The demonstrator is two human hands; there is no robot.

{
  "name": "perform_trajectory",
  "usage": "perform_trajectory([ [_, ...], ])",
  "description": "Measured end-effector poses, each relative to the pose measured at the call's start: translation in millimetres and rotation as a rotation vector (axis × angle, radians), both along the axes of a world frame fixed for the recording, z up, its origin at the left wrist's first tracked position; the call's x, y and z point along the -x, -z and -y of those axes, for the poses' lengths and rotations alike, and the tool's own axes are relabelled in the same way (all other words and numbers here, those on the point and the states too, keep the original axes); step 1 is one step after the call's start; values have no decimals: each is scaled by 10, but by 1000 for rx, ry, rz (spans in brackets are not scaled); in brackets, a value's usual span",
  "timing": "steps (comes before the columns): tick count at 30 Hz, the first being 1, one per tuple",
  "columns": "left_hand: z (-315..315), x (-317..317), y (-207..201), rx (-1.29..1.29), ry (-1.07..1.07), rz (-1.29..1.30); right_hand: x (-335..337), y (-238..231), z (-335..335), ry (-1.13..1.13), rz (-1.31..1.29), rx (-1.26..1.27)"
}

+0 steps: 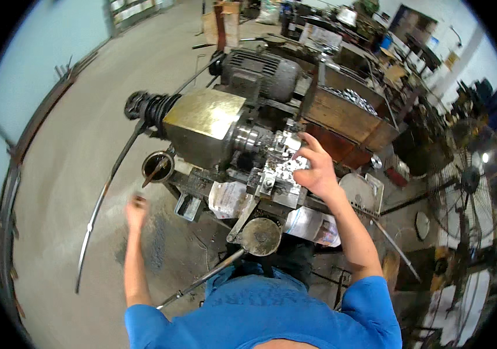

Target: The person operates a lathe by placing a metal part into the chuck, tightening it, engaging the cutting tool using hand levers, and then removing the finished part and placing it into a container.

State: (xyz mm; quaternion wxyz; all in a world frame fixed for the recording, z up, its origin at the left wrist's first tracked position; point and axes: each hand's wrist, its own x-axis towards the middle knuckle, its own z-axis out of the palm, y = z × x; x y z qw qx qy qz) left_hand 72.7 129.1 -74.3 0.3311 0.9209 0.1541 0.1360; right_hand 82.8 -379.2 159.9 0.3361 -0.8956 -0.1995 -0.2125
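My right hand (317, 170) is over the metal tool slide (283, 168) of a small lathe, its fingers apart and curved, with nothing visible in them. Beside the slide is the lathe's shiny round chuck (247, 138), which comes out of a box-shaped headstock (205, 119) with a brass-coloured top. Out to the left, my left hand (136, 210) is smeared by motion, so its fingers cannot be made out. Just beyond it, a round pot (168, 167) of dark liquid has a brown stick-like handle (154, 173) leaning over its rim.
Behind the headstock sits a grey electric motor (263, 72). A wooden box (347, 113) of metal parts stands at the back right. A long metal rod (109, 186) slants down on the left, and a lever (207, 276) reaches toward my body. A standing fan (463, 181) is at right.
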Motion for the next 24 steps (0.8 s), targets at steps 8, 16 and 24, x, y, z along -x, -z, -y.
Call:
perform_trajectory([
  [8, 935, -504, 715, -523, 677, -380, 1326, 462, 1579, 503, -287, 29],
  [16, 909, -586, 374, -771, 577, -372, 2265, 1162, 3099, 980, -418, 355],
  [24, 1100, 329, -460, -129, 784, -690, 3199, 2094, 3970, 1380, -784, 663],
])
